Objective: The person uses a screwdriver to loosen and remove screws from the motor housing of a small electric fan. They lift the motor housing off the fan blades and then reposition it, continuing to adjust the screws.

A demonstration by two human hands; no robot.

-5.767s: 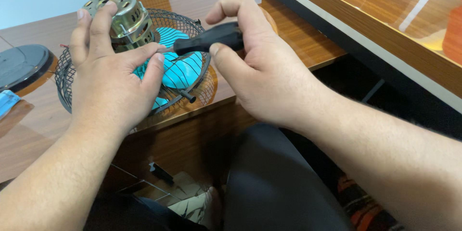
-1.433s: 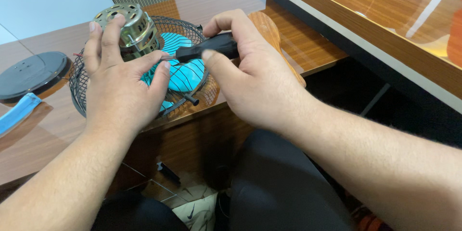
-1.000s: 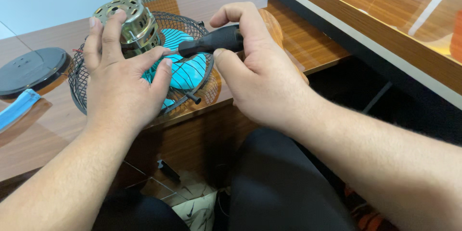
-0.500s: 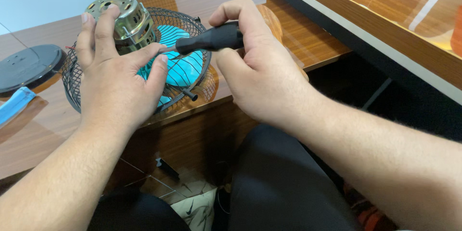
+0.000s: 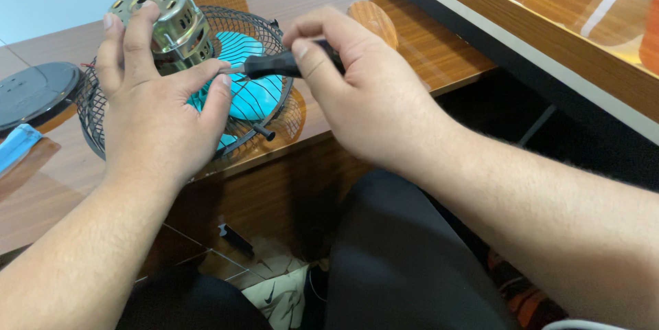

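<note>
Your left hand (image 5: 154, 107) lies spread over the black wire fan guard (image 5: 93, 120), fingers up against the brass-coloured motor (image 5: 165, 21) and thumb stretched toward the tool. Your right hand (image 5: 364, 89) is closed around the black handle of a screwdriver (image 5: 274, 65), its tip pointing left toward the motor. The guard rests on the wooden desk (image 5: 439, 55) with turquoise fan blades (image 5: 254, 93) under it.

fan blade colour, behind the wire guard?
Turquoise blue. The fan blade shows through the black wire guard in the head view, between both hands.
</note>
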